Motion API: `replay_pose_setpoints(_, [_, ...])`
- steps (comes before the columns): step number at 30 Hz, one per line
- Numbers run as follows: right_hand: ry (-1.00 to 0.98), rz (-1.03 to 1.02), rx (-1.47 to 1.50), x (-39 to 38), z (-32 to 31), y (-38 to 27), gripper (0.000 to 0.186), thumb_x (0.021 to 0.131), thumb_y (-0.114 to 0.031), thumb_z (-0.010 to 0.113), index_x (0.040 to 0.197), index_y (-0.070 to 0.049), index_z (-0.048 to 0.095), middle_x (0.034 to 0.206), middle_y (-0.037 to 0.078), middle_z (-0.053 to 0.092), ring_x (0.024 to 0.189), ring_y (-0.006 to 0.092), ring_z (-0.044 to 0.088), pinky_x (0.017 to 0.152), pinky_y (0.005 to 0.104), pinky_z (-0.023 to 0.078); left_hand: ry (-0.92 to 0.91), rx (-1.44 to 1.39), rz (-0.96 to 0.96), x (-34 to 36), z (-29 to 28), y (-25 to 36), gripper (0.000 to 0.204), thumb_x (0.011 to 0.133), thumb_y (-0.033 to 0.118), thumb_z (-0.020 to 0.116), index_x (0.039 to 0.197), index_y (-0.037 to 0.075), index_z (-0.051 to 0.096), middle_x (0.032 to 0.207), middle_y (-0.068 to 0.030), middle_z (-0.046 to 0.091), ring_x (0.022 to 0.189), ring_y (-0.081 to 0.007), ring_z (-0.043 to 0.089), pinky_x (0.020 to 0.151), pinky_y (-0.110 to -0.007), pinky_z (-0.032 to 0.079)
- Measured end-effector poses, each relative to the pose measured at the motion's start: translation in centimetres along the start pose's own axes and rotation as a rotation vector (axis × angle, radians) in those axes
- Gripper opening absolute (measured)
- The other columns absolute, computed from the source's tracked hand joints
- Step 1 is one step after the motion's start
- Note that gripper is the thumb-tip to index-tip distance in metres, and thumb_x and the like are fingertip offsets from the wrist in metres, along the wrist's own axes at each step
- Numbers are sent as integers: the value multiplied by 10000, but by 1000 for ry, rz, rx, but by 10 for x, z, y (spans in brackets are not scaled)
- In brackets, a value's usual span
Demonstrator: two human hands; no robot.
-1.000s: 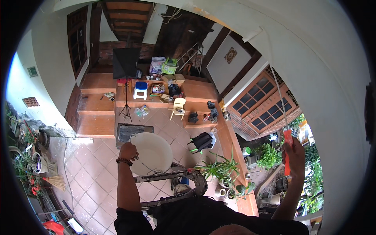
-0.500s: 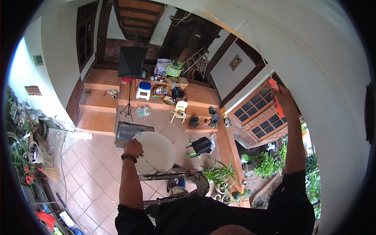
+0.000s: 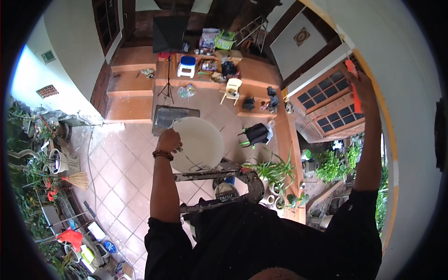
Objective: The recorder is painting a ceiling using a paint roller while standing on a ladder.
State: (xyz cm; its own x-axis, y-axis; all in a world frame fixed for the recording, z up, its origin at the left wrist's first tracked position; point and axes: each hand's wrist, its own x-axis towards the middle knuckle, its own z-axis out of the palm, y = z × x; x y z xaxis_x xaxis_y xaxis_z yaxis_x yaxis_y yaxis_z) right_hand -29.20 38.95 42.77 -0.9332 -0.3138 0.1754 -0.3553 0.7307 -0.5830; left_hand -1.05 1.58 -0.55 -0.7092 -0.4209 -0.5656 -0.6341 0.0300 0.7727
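My left hand (image 3: 168, 141), a beaded bracelet at its wrist, is closed at the left rim of a large white bucket (image 3: 203, 137). The bucket's thin wire handle runs from its fingers across the opening. My right hand (image 3: 364, 88) is raised at the far right, wrapped round a long flat orange tool (image 3: 357, 101) close to the white wall. The working edge of that tool is too unclear to name its kind. Below the bucket is the paint-spattered top of a ladder (image 3: 210, 174), between it and my body.
A white overhead beam (image 3: 406, 93) with a yellowish edge curves along the right. Far below on the tiled floor (image 3: 112, 177) are a backpack (image 3: 255, 135), a cream chair (image 3: 231, 89), a stool (image 3: 187, 66) and a softbox light (image 3: 170, 35). Potted plants (image 3: 275, 170) stand right of the ladder.
The whole view has tilted, so the floor, bucket and steps sit higher in the picture. My right hand with the orange tool appears farther right and higher. My left hand stays at the bucket.
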Motion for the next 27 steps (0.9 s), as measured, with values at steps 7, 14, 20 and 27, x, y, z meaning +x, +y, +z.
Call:
replay_pose_setpoints(7, [123,132,-32,-133,-15,14,257,943,-277,560,1072,-56,566,753,-7,535,572,55,503,463,220,406,-52,123,91,8,-2,-22,265,903,126,421,824,-64,589,734,-141,670,546,-228,668,442,-324,551])
replay_pose_setpoints(14, [126,230,185,-218,-24,24,218,951,-191,545,1103,-35,541,750,-21,508,517,34,461,415,197,367,-15,154,85,-10,-8,-10,287,921,91,425,854,-94,634,772,-123,688,580,-197,682,460,-292,565])
replay_pose_setpoints(20, [100,300,476,-238,3,44,342,946,-183,548,1253,-42,496,784,-7,530,535,43,468,416,188,371,-63,55,42,-19,-10,3,227,925,132,427,915,-73,525,733,-157,632,579,-237,666,445,-312,535])
replay_pose_setpoints(27, [-72,356,826,-237,66,60,323,940,-200,527,1173,22,517,772,44,571,526,73,506,440,206,403,-37,-61,-88,-18,-15,1,244,898,227,449,933,-6,513,715,-128,604,563,-226,631,482,-314,514])
